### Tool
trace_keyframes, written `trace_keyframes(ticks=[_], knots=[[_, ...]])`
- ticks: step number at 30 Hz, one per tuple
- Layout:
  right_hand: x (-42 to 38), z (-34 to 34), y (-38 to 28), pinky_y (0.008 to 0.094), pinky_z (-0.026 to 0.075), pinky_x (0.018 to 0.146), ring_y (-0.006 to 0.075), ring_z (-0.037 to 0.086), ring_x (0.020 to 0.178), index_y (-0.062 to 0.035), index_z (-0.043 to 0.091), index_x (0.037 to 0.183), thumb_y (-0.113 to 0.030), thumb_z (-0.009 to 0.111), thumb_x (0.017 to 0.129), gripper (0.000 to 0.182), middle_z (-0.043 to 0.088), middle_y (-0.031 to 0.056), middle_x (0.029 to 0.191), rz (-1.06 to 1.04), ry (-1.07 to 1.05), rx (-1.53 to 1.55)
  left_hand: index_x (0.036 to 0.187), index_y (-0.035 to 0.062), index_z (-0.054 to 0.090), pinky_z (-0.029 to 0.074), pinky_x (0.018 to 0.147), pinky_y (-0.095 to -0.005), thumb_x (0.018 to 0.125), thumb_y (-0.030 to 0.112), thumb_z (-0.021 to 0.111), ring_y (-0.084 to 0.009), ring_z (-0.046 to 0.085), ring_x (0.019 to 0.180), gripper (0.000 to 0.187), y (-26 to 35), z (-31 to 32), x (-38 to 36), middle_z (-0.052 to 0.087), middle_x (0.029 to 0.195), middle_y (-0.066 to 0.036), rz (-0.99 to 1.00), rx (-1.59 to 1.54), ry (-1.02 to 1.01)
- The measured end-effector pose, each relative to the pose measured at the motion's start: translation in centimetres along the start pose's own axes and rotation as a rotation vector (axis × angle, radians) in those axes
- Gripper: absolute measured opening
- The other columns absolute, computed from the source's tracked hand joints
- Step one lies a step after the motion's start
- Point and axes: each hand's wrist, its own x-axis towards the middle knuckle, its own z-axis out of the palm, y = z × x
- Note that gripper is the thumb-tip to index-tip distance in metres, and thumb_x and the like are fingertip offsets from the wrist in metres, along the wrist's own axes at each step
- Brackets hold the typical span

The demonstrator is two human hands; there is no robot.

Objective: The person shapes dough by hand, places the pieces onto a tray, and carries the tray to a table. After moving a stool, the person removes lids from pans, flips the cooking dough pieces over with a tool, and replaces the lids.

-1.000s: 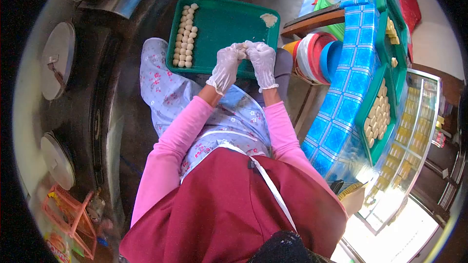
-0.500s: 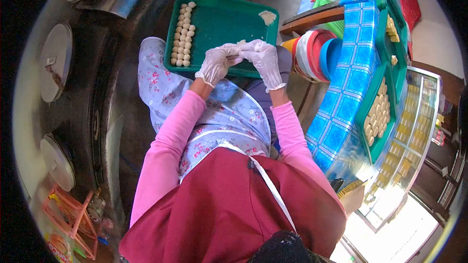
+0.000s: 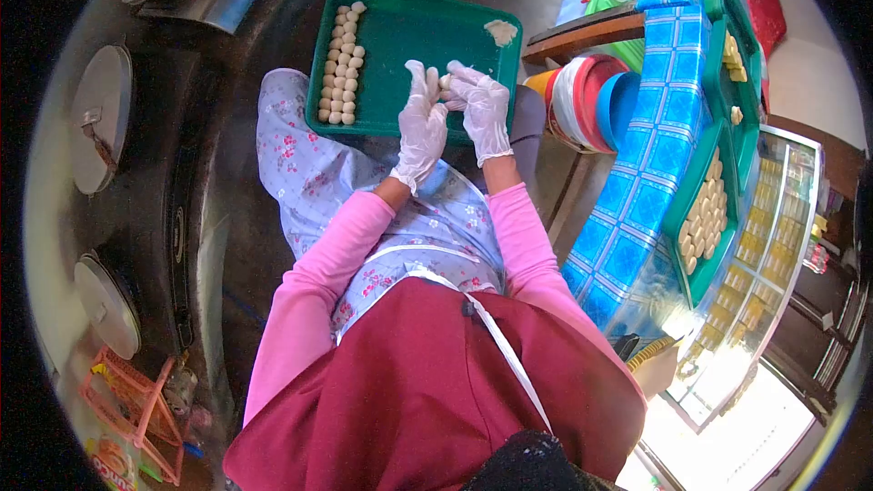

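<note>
My left hand [image 3: 421, 132], in a thin white glove, is over the near edge of a green tray [image 3: 400, 14]. Its fingers point away from me, stretched out and slightly apart. Close beside it, my gloved right hand [image 3: 484, 111] pinches a small pale dough piece [image 3: 445, 83] at its fingertips, between the two hands. Fingers partly cover the piece. Rows of small dough balls [image 3: 342, 71] line the tray's left side. A flattened lump of dough [image 3: 500, 33] lies at the far right corner, with crumbs near it.
To the right stand stacked red and blue tubs [image 3: 618, 109] and a table with a blue checked cloth [image 3: 655, 145]. On it, a green tray [image 3: 684, 259] holds several pale pieces. Round metal lids [image 3: 105, 118] and an orange plastic rack [image 3: 136, 405] are at the left.
My hands have turned and come closer together. The left hand moved right and its fingers straightened away from me; the right hand shifted slightly left. The small dough piece now shows between them.
</note>
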Motion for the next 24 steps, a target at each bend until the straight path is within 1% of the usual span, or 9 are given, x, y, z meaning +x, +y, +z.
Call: trace_keyframes(ticks=[1, 5, 8, 9, 11, 12, 16, 20, 24], knots=[[0.2, 0.0, 0.3, 0.0282, 0.055, 0.058, 0.0197, 0.068, 0.066, 0.0052, 0.068, 0.099, -0.001, 0.066, 0.078, 0.022, 0.070, 0.0144, 0.088, -0.017, -0.017, -0.006, 0.150, 0.0028, 0.009, 0.038, 0.101, -0.0288, 0.080, -0.016, 0.037, -0.0256, 0.046, 0.128, 0.078, 0.0, -0.1, 0.2, 0.042, 0.141, -0.024, -0.058, -0.181, 0.041], [1.4, 0.6, 2.2, 0.0261, 0.053, 0.059, 0.0164, 0.066, 0.069, 0.0016, 0.071, 0.098, -0.003, 0.067, 0.076, 0.023, 0.071, 0.0100, 0.085, -0.141, -0.113, -0.188, 0.148, -0.0014, 0.015, 0.035, 0.105, -0.0298, 0.075, -0.017, 0.038, -0.0251, 0.040, 0.133, 0.078, -0.1, -1.3, 0.9, 0.036, 0.144, -0.025, -0.084, -0.195, 0.005], [1.3, 3.2, 1.4, 0.0246, 0.049, 0.056, 0.0117, 0.064, 0.068, -0.0006, 0.072, 0.096, -0.009, 0.069, 0.075, 0.023, 0.071, 0.0076, 0.086, -0.288, -0.179, -0.574, 0.146, -0.0050, 0.019, 0.035, 0.104, -0.0292, 0.073, -0.014, 0.040, -0.0250, 0.041, 0.131, 0.077, 1.4, -3.3, 1.9, 0.038, 0.143, -0.024, -0.071, 0.212, 0.030], [1.1, 4.5, 0.1, 0.0253, 0.049, 0.055, 0.0117, 0.062, 0.066, -0.0006, 0.071, 0.100, -0.009, 0.067, 0.076, 0.025, 0.070, 0.0070, 0.085, -0.170, -0.225, -0.597, 0.142, -0.0088, 0.025, 0.036, 0.106, -0.0335, 0.070, -0.010, 0.042, -0.0287, 0.042, 0.130, 0.075, 3.4, -4.0, 2.3, 0.042, 0.142, -0.019, -0.134, -0.053, 0.000], [3.1, 6.5, 1.2, 0.0253, 0.049, 0.054, 0.0116, 0.061, 0.064, -0.0008, 0.069, 0.105, -0.007, 0.064, 0.078, 0.028, 0.068, 0.0064, 0.084, 0.013, -0.226, -0.253, 0.140, -0.0092, 0.030, 0.039, 0.103, -0.0327, 0.070, -0.008, 0.042, -0.0298, 0.043, 0.130, 0.071, 3.7, -5.5, 2.5, 0.044, 0.140, -0.018, -0.149, -0.105, 0.202], [4.2, 7.4, 1.3, 0.0266, 0.050, 0.055, 0.0125, 0.061, 0.065, -0.0009, 0.066, 0.109, -0.007, 0.061, 0.080, 0.030, 0.068, 0.0064, 0.086, 0.038, -0.240, -0.346, 0.138, -0.0094, 0.035, 0.042, 0.101, -0.0324, 0.069, -0.008, 0.043, -0.0309, 0.047, 0.127, 0.069, 3.5, -6.3, 2.7, 0.049, 0.135, -0.020, -0.041, -0.095, 0.258], [8.7, 10.1, 4.1, 0.0274, 0.051, 0.060, 0.0138, 0.061, 0.068, -0.0008, 0.069, 0.104, -0.006, 0.060, 0.082, 0.025, 0.068, 0.0078, 0.086, -0.030, -0.253, -0.506, 0.131, -0.0111, 0.043, 0.044, 0.099, -0.0322, 0.069, -0.008, 0.043, -0.0311, 0.055, 0.117, 0.062, 4.4, -8.9, 2.3, 0.055, 0.126, -0.021, -0.115, -0.136, 0.349], [12.1, 11.6, 7.8, 0.0399, 0.052, 0.072, 0.0330, 0.065, 0.081, -0.0019, 0.069, 0.098, -0.010, 0.059, 0.073, 0.029, 0.067, 0.0206, 0.089, -0.617, -0.318, -1.039, 0.127, -0.0107, 0.046, 0.044, 0.096, -0.0315, 0.070, -0.007, 0.045, -0.0302, 0.057, 0.114, 0.057, 2.5, -10.1, 2.0, 0.057, 0.124, -0.020, -0.111, -0.202, 0.367], [11.3, 13.3, 7.9, 0.0414, 0.051, 0.068, 0.0344, 0.064, 0.078, -0.0092, 0.069, 0.087, -0.012, 0.057, 0.073, 0.019, 0.067, 0.0145, 0.081, -0.778, -0.086, -1.033, 0.125, -0.0078, 0.046, 0.048, 0.091, -0.0316, 0.076, -0.004, 0.046, -0.0284, 0.059, 0.109, 0.049, 3.2, -9.9, 1.7, 0.057, 0.122, -0.020, -0.183, -0.176, 0.317]])
